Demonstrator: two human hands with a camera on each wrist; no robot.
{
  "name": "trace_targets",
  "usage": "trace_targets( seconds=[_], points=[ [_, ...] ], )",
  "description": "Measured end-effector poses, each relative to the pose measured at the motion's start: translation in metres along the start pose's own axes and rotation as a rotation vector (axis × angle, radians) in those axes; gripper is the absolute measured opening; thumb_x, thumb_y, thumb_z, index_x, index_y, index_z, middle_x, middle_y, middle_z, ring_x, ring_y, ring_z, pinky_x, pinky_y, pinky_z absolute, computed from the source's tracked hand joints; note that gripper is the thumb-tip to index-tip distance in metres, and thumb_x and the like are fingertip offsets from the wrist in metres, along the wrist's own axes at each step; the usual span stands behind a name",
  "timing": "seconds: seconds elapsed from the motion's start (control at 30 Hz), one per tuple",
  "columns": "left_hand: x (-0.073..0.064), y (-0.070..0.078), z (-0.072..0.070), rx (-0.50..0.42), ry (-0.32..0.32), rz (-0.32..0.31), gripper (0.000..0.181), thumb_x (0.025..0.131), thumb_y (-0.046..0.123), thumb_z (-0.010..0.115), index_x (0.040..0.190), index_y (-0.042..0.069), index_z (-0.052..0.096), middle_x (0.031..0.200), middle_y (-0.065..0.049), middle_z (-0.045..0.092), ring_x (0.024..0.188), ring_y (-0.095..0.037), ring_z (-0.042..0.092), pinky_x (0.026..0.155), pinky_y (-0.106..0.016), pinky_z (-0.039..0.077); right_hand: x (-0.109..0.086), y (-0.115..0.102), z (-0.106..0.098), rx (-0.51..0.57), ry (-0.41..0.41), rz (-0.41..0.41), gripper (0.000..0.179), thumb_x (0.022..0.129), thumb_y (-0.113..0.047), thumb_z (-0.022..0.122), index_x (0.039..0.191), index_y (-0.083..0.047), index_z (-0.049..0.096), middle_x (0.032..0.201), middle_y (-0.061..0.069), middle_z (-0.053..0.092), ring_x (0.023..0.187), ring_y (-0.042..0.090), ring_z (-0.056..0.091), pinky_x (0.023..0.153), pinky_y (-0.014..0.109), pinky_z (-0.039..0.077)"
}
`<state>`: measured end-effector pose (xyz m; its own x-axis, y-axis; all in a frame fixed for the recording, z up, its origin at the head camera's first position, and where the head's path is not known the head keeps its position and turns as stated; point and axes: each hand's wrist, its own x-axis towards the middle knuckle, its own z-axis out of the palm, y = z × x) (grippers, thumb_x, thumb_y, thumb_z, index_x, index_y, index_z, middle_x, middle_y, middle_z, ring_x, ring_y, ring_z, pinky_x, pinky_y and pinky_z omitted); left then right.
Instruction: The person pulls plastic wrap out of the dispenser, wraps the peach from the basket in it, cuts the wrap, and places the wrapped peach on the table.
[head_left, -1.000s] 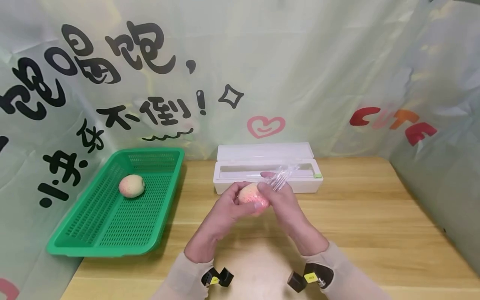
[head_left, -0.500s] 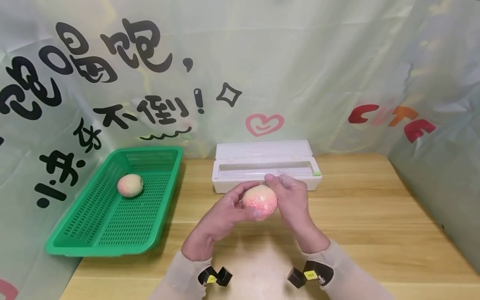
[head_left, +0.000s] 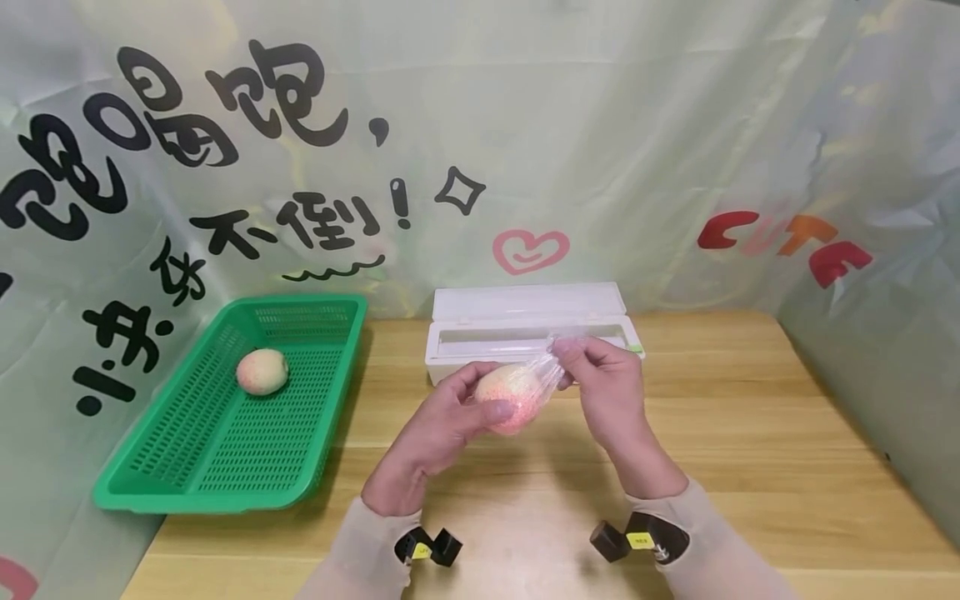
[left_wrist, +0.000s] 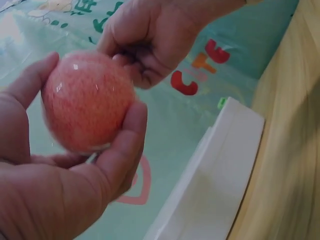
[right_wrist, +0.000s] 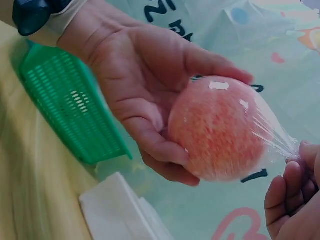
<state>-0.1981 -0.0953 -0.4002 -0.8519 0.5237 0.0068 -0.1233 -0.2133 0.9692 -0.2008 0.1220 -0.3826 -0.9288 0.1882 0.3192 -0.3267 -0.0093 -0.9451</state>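
A pink and cream peach (head_left: 507, 398), wrapped in clear cling film (right_wrist: 280, 135), is held up over the table. My left hand (head_left: 442, 421) grips it from the left, thumb on the near side and fingers curled round behind. The film is drawn tight over the fruit and gathered into a twist on its right. That twist is pinched between the thumb and fingers of my right hand (head_left: 611, 392). In the left wrist view the peach (left_wrist: 90, 102) hides part of the right fingertips.
Behind the hands stands a white cling film box (head_left: 525, 367) with its lid raised. A green basket (head_left: 217, 500) on the left holds another peach (head_left: 262, 372). The wooden table (head_left: 750, 467) meets a printed curtain at the back and right.
My right hand was against the peach; it has pulled away to the right, stretching the gathered film. The peach went a little right, then back left and tilted in my left hand.
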Motion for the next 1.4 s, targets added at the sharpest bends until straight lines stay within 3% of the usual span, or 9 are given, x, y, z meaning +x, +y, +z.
trace_targets(
  seconds=[0.13,0.27,0.43,0.6,0.73,0.97,1.13,1.27,1.4],
  points=[
    [-0.002,0.003,-0.002,0.024,-0.061,0.039,0.062,0.09,0.005,0.077,0.146,-0.002,0.051,0.136,-0.01,0.056,0.115,-0.023,0.062,0.092,-0.031,0.06,0.0,-0.004,-0.002,0.147,0.014,0.021,0.016,0.098,0.005,0.069,0.087,0.001,0.08,0.074,-0.003,0.072,0.057,0.006,0.061,0.059,0.022,0.058],
    [-0.004,0.004,-0.005,0.048,-0.155,0.113,0.067,0.088,0.006,0.081,0.147,-0.004,0.05,0.139,-0.01,0.057,0.122,-0.024,0.061,0.099,-0.035,0.059,-0.003,-0.006,-0.001,0.312,-0.07,0.122,0.035,0.102,0.006,0.063,0.081,-0.015,0.081,0.075,-0.003,0.068,0.06,0.004,0.059,0.058,0.018,0.055],
    [-0.005,0.004,-0.009,0.042,-0.299,0.24,0.076,0.085,0.017,0.09,0.145,-0.006,0.05,0.142,-0.01,0.057,0.125,-0.023,0.06,0.103,-0.039,0.057,-0.01,-0.007,0.003,0.331,-0.238,0.226,0.036,0.106,-0.008,0.062,0.076,-0.019,0.076,0.067,-0.008,0.06,0.064,0.006,0.052,0.061,0.017,0.047],
    [-0.006,0.006,-0.011,-0.019,-0.387,0.263,0.07,0.083,0.017,0.092,0.144,0.014,0.058,0.143,-0.009,0.054,0.126,-0.023,0.059,0.104,-0.04,0.057,-0.014,-0.007,0.006,0.326,-0.307,0.235,0.035,0.107,-0.013,0.063,0.075,-0.02,0.075,0.068,-0.009,0.06,0.069,0.007,0.053,0.063,0.019,0.048],
    [-0.004,0.003,-0.014,-0.039,-0.393,0.277,0.076,0.085,0.011,0.089,0.152,0.02,0.053,0.148,-0.009,0.049,0.128,-0.023,0.056,0.104,-0.039,0.057,-0.014,-0.006,0.007,0.319,-0.313,0.257,0.033,0.107,-0.014,0.063,0.078,-0.02,0.077,0.072,-0.009,0.063,0.073,0.007,0.056,0.066,0.021,0.051],
    [-0.003,-0.003,-0.022,-0.084,-0.339,0.284,0.101,0.084,0.011,0.091,0.164,0.009,0.029,0.147,-0.005,0.054,0.13,-0.021,0.059,0.108,-0.036,0.054,-0.012,-0.004,0.011,0.289,-0.339,0.345,0.032,0.105,-0.008,0.063,0.078,-0.02,0.075,0.077,-0.008,0.067,0.081,0.009,0.059,0.072,0.024,0.052],
    [-0.004,-0.004,-0.029,-0.036,-0.358,0.278,0.096,0.083,0.012,0.092,0.161,0.013,0.036,0.15,-0.003,0.055,0.132,-0.019,0.058,0.109,-0.037,0.053,-0.01,0.001,0.012,0.272,-0.474,0.43,0.009,0.106,-0.016,0.063,0.098,-0.011,0.063,0.096,-0.002,0.066,0.091,0.013,0.063,0.078,0.027,0.055],
    [-0.004,-0.002,-0.031,0.054,-0.341,0.275,0.092,0.084,0.007,0.089,0.16,0.012,0.038,0.155,-0.005,0.051,0.136,-0.022,0.053,0.111,-0.036,0.05,-0.007,0.006,0.008,0.291,-0.675,0.54,0.037,0.112,-0.034,0.05,0.127,-0.001,0.057,0.108,0.004,0.071,0.094,0.017,0.072,0.081,0.037,0.064],
    [-0.005,0.003,-0.027,0.213,-0.228,0.225,0.085,0.09,-0.002,0.079,0.162,0.015,0.038,0.163,-0.007,0.043,0.144,-0.029,0.046,0.114,-0.036,0.048,-0.004,0.008,0.005,0.209,-0.618,0.489,0.05,0.112,-0.038,0.05,0.134,0.006,0.06,0.106,0.006,0.074,0.092,0.019,0.075,0.081,0.042,0.065]
  ],
)
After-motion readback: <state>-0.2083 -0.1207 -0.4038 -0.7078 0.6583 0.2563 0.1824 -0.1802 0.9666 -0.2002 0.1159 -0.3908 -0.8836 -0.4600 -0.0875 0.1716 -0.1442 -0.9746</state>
